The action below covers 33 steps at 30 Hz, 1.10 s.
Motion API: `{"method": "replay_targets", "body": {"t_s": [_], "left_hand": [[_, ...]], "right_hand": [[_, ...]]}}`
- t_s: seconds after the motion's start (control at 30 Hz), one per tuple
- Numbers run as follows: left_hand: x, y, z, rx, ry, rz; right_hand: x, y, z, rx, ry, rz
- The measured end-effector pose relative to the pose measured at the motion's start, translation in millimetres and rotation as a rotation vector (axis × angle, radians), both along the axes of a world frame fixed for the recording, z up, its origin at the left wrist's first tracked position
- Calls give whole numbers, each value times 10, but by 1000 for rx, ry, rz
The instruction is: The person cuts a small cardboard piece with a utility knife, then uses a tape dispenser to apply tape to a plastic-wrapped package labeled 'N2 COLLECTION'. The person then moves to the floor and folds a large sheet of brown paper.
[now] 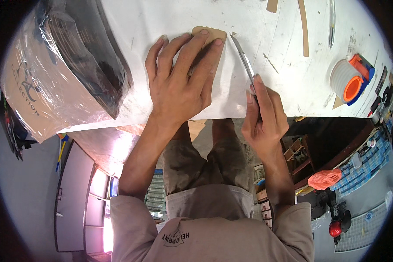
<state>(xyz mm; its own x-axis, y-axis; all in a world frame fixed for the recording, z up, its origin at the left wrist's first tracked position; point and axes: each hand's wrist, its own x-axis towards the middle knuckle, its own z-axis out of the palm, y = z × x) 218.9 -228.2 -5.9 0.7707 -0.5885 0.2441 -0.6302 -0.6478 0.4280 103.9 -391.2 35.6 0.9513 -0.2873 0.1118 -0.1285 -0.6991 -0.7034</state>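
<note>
Fingers spread, my left hand [179, 76] presses a small brown cardboard piece [212, 33] with a rounded corner flat against the white table [135, 26]. Its thumb and index fingertips rest near the piece's far edge; the palm side hides much of the rest. My right hand [266, 111] is closed around a slim silver utility knife [244, 59]. The blade points away from me and leftward, its tip close to the cardboard's right corner, apparently just apart from it. Small scraps lie by the tip.
On the left stands a plastic-wrapped brown package [43, 87]. Cardboard strips [304, 28] and a pen [332, 24] lie at the far right. Nearer the right edge sits a tape dispenser [353, 81] in orange and blue. The table's front edge runs below my wrists.
</note>
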Motion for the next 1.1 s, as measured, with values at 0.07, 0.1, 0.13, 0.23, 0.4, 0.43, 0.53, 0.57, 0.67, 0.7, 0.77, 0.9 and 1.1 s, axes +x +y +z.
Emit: {"method": "replay_targets", "body": {"t_s": [0.07,0.1,0.13,0.23,0.4,0.43,0.53,0.57,0.67,0.7,0.77,0.9,1.1], "left_hand": [[-3,0,1,2,12,4],[-2,2,8,9,19,1],[-1,4,12,16,25,-2],[5,35,13,77,21,-41],[-6,17,15,53,29,-10],[-7,7,21,45,34,2],[-9,30,-3,69,34,-19],[-6,27,-9,69,22,-19],[5,18,-4,67,1,-16],[15,13,4,63,1,-16],[16,-4,6,43,-3,-4],[-11,-13,-12,18,-21,19],[-2,-11,-40,-13,-39,15]], "right_hand": [[56,-48,-46,4,-13,28],[72,-66,-56,6,-14,35],[81,-82,-56,8,-16,41],[93,-126,-28,2,-6,62],[72,-154,-34,22,10,73],[68,-158,-27,16,17,77],[55,-179,22,12,84,121],[59,-181,23,-2,85,121],[61,-165,35,-41,80,129],[51,-147,31,-52,69,136],[4,-126,31,-57,77,126],[-92,-120,122,-20,78,74],[4,-55,13,28,5,29]]}}
